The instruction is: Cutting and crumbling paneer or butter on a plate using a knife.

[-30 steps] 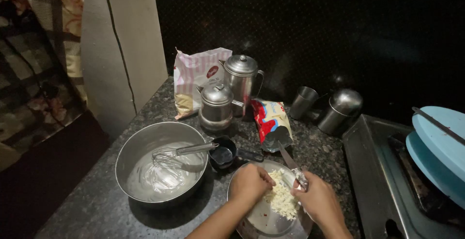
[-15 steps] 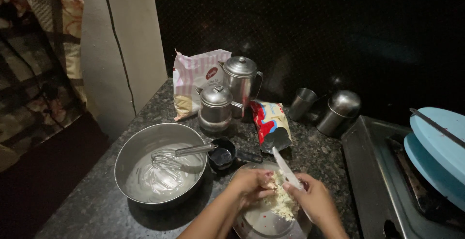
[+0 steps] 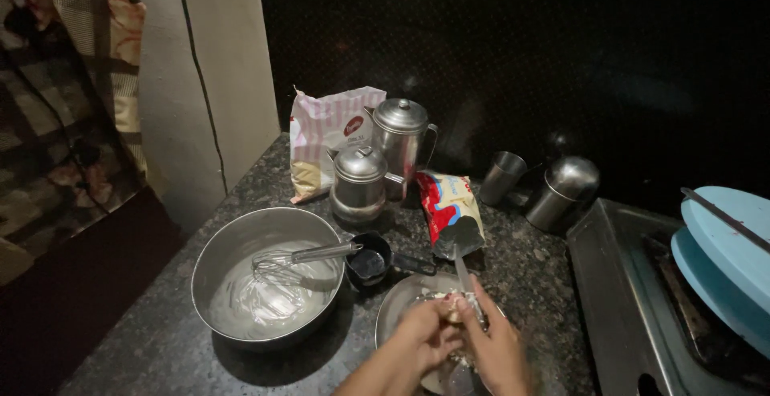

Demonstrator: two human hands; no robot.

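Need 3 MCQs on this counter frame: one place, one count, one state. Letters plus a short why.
1. Where does the whisk rest?
A. in the mixing bowl
B. on the stove
C. inside the kettle

2. How many lidded steel kettles stand behind the bowl?
A. one
B. two
C. four

3. How does the red-and-white packet look?
A. sealed
B. open at one end
C. lying in the bowl

A: the whisk's wires sit in the white batter, its handle on the rim.
B: a tall kettle and a squat one stand together.
B: the packet's dark mouth gapes toward the plate.
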